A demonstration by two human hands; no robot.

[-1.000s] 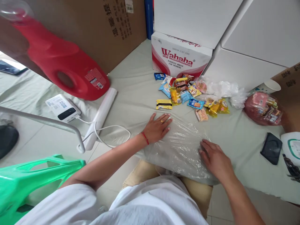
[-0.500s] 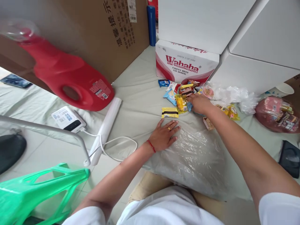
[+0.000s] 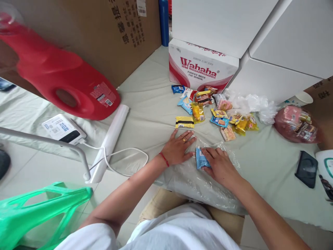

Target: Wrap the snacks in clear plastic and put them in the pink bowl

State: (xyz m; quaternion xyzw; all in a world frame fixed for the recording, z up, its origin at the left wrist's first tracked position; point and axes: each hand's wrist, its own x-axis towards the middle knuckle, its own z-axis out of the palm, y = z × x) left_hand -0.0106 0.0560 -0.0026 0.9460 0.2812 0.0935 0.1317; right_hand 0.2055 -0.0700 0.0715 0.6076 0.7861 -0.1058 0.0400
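A clear plastic bag [image 3: 197, 180] lies flat on the pale green cloth in front of me. My left hand [image 3: 179, 147] presses flat on the bag's far left edge, fingers spread. My right hand [image 3: 220, 164] rests on the bag and grips a small blue snack packet [image 3: 201, 159] at the bag's mouth. Beyond the bag, several small snack packets [image 3: 215, 113] lie scattered on the cloth, among them a yellow one with a black stripe [image 3: 184, 122].
A white and red Wahaha carton [image 3: 200, 66] stands behind the snacks, with white boxes [image 3: 273, 41] to its right. A red jug [image 3: 62, 83], a power bank [image 3: 62, 128] with cable and a white tube [image 3: 109, 139] lie left. A reddish snack bag [image 3: 296, 125] and a black phone [image 3: 307, 169] lie right.
My right hand has come back from the snack pile to the plastic bag, carrying a blue packet. My left hand has stayed flat on the bag.
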